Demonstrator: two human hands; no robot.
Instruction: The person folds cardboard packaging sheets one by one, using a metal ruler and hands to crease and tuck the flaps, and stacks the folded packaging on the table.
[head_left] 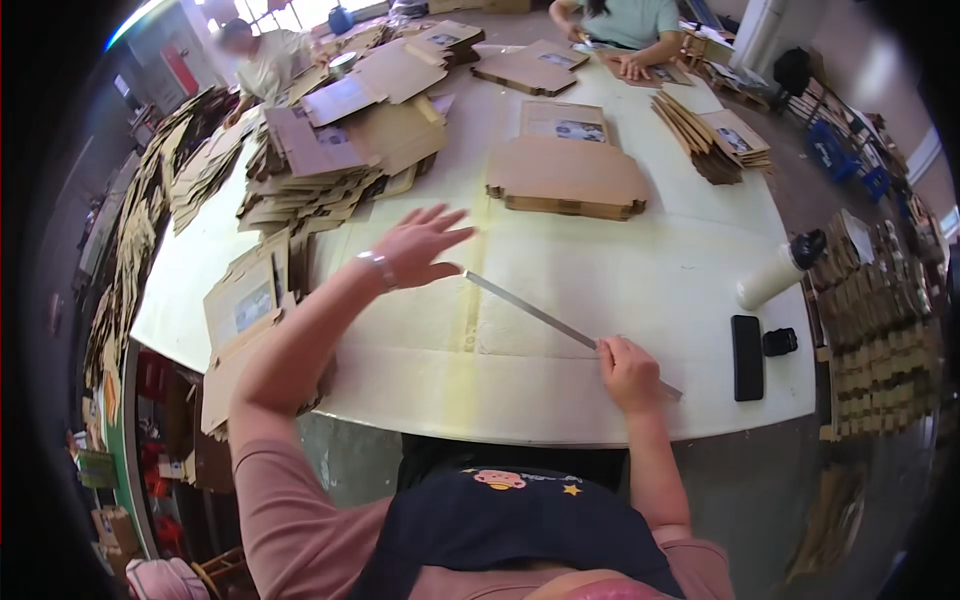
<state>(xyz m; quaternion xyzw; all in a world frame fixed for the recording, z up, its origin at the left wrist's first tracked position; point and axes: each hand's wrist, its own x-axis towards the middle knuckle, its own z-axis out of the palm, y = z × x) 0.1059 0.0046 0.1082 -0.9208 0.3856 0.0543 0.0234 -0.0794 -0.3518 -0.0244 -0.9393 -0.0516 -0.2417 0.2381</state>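
A long, thin metal strip (535, 312) lies slantwise over the white table, and my right hand (630, 373) is closed around its lower part. My left hand (418, 248) is raised with its fingers spread, its thumb close to the strip's far end; nothing is in it. Beyond the hands sits a stack of flat brown cardboard pieces (568, 175), with a printed piece (565, 123) behind it. At the left, beside my left forearm, are more cardboard pieces with a printed panel (240, 305).
The white table (400, 385) holds a large cardboard pile (330, 150) at the back left and a fanned stack (697, 135) at the back right. A bottle (772, 278), a black phone (747, 357) and a small black object (780, 342) are at the right. Two people work across the table.
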